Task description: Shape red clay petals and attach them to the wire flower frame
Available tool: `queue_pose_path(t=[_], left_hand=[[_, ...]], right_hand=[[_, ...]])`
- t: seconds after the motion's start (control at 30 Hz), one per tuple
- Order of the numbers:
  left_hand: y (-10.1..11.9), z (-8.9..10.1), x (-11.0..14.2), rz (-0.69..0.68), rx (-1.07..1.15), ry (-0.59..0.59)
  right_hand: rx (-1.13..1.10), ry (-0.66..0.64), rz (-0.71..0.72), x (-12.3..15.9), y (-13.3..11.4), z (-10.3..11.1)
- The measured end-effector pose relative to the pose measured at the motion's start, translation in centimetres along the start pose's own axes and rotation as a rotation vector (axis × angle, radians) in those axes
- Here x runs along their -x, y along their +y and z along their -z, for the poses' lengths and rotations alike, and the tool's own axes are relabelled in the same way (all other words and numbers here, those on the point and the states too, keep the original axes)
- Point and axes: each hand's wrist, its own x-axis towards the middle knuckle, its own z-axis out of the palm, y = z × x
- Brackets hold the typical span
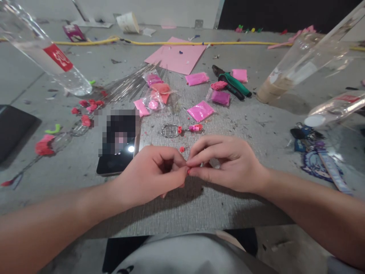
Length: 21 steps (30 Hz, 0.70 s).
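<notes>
My left hand (155,169) and my right hand (228,161) meet fingertip to fingertip above the near part of the table. Pinched between them is a tiny piece of red clay (188,172), mostly covered by the fingers. Just beyond the fingertips lies a small red clay ball (182,149). Farther off rests a little wire racket shape (170,131) with red and pink clay (196,128) on its handle. A tablet or phone with a dark screen (118,152) lies beside my left hand, partly covered by it.
Pink clay packets (201,110), green-handled pliers (235,85) and a bundle of thin wires (132,82) lie beyond my hands. Bottles stand at left (68,68) and right (281,78). Keychains (322,160) sit at right; red clay pieces (45,145) at left. A yellow cable (171,43) crosses behind.
</notes>
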Motion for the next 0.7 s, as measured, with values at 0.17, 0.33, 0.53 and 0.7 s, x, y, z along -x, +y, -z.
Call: queue_pose_path(t=[0.17, 0.33, 0.53, 0.7], left_hand=[[-0.2, -0.3, 0.0, -0.152, -0.232, 0.095], [-0.4, -0.5, 0.1, -0.307, -0.456, 0.154], [-0.8, 0.5, -0.6, -0.490, -0.692, 0.216], [-1.8, 1.9, -1.7, -0.601, -0.949, 0.044]], right_hand=[[-0.233, -0.028, -0.277, 0.0, 0.1, -0.1], [-0.620, -0.039, -0.639, -0.1, 0.4, -0.3], [-0.896, 0.112, -0.735, -0.7, 0.6, -0.1], [-0.842, 0.218, -0.675, -1.1, 1.1, 0.4]])
